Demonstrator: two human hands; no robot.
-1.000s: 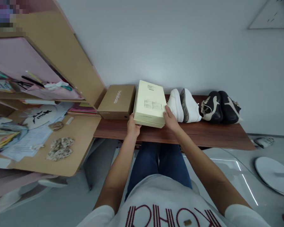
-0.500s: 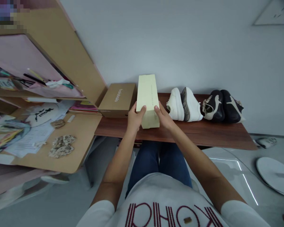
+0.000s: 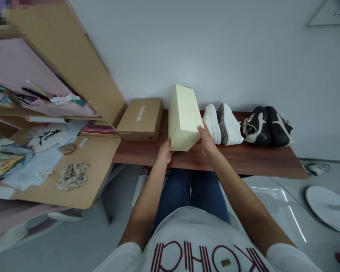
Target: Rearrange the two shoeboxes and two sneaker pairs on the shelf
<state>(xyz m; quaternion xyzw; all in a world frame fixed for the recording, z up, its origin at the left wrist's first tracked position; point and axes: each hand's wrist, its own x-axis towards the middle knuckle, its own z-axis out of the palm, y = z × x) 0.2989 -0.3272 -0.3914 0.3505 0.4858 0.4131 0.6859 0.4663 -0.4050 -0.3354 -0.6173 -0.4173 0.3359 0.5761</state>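
A pale yellow shoebox (image 3: 186, 113) is held between my two hands above the dark wooden bench (image 3: 141, 153), rolled onto an edge so that two of its long sides show. My left hand (image 3: 165, 152) grips its lower near-left corner, with some fingers hidden beneath. At the near-right edge my right hand (image 3: 206, 139) has its thumb on the upper face, the other fingers out of sight behind the box. Left of it lies a closed brown shoebox (image 3: 141, 118). A pair of white sneakers (image 3: 228, 122) stands just to its right, close to my right hand.
Black sneakers (image 3: 256, 126) stand farther right on the bench, against the wall (image 3: 201, 45). At the left is a desk (image 3: 102, 155) with papers, a patterned hair bow (image 3: 73, 176) and a shelf unit. A round white object (image 3: 328, 207) is on the floor at right.
The yellow box has been rolled to the right onto an edge, showing another long side. My left hand has moved down to its lower corner; my right hand has shifted right with the box.
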